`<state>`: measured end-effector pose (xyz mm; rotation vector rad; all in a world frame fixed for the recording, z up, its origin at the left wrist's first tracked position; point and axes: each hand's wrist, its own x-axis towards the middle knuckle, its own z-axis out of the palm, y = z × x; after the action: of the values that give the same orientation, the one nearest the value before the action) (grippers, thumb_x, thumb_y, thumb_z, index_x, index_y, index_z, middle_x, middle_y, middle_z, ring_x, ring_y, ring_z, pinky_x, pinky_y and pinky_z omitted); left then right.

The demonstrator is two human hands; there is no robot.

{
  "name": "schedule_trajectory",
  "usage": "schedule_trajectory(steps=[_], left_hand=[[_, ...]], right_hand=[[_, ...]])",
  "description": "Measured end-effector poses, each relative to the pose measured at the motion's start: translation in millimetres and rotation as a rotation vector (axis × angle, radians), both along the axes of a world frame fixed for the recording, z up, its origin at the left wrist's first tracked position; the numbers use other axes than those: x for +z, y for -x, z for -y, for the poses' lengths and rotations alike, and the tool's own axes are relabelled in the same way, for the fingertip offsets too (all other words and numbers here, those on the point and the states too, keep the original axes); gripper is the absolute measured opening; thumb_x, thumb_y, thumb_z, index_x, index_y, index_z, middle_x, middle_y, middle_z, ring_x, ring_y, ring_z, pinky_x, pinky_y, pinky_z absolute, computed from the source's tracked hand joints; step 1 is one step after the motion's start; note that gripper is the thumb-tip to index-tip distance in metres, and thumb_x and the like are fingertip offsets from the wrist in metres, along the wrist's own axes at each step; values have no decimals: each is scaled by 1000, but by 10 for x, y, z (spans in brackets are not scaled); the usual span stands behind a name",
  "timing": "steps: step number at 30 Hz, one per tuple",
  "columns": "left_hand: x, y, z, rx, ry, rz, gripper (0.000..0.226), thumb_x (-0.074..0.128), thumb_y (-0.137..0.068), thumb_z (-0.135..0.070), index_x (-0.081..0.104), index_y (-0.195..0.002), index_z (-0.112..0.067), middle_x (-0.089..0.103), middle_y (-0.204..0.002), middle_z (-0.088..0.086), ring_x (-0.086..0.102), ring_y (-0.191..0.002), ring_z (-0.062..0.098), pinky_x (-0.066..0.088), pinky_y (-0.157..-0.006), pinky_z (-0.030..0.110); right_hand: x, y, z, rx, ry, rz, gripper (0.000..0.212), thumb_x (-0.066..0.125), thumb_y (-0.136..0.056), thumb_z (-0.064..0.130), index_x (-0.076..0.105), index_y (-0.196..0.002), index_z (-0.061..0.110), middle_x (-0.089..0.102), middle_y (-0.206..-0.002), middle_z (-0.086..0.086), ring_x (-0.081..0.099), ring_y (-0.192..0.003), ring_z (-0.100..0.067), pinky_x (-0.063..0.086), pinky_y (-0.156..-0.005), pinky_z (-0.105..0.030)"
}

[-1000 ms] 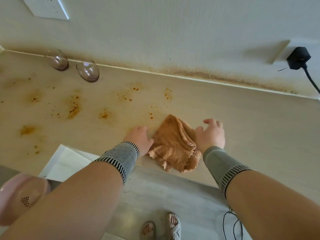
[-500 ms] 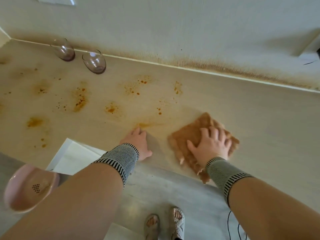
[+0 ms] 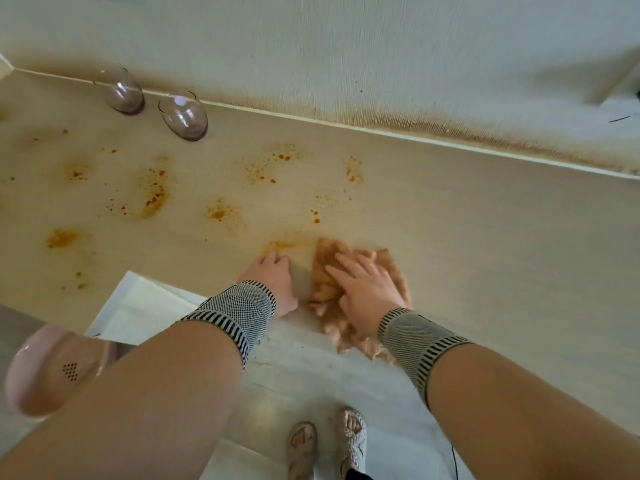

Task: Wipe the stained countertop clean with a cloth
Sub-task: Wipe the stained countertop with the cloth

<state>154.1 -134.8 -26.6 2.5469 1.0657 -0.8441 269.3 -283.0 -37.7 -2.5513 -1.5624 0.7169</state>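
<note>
With the right hand (image 3: 367,289) pressing flat-fingered on the orange cloth (image 3: 332,261), grip released, sweep firmly left across the smeared stain (image 3: 287,243) while the open left hand (image 3: 273,277) braces the counter (image 3: 485,237).

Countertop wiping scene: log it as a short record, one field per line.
surface: beige countertop
stains: orange spots, mostly left of the hands
cloth: orange-brown cloth at the front edge, partly overhanging
right hand: fingers flat on the cloth
left hand: resting on the counter beside the cloth
also present: two glass cups near the wall
</note>
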Motion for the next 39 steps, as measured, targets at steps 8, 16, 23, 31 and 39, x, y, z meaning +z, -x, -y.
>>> schedule_trajectory(steps=[8, 16, 23, 31, 39], left_hand=[[-2, -33, 7, 16, 0, -55, 83, 59, -95, -27, 6, -158, -15, -1, -165, 6, 10, -151, 29, 23, -121, 45], [38, -142, -22, 47, -18, -83, 70, 51, -95, -13, 19, -157, -14, 0, -166, 6, 33, -144, 28, 36, -114, 39], [9, -109, 6, 36, -86, -79, 65, 51, -99, -17, 20, -156, -17, 10, -165, 4, 36, -142, 28, 40, -111, 42], [80, -204, -105, 50, -228, 153, 35, 49, -95, -13, 54, -130, -15, 53, -132, 8, 45, -125, 27, 46, -102, 41], [1, -271, -375, -7, -130, 205, 63, 48, -99, -14, 21, -156, -20, 8, -165, 0, 9, -151, 24, 24, -119, 49]], right_hand=[[-30, -445, -85, -701, 168, 79, 76, 30, -98, 52, 4, -159, 15, -8, -165, -14, -4, -151, -38, 4, -121, -58], [-71, -124, -99, 151, 39, 56, 66, 32, -101, 56, 6, -158, 35, -9, -165, 7, -9, -152, -24, -3, -123, -49], [-77, -678, 48, -697, 164, 92, 78, 31, -96, 62, 7, -158, 20, -9, -165, -13, -2, -151, -38, 6, -119, -61], [-41, -179, -408, 49, 22, 41, 62, 35, -103, 39, 9, -158, 30, -7, -166, 4, -9, -152, -23, -1, -123, -49], [-106, -822, -135, -824, 90, 70, 77, 38, -95, 47, 4, -158, 20, 0, -167, -3, -1, -152, -30, 5, -121, -55]])
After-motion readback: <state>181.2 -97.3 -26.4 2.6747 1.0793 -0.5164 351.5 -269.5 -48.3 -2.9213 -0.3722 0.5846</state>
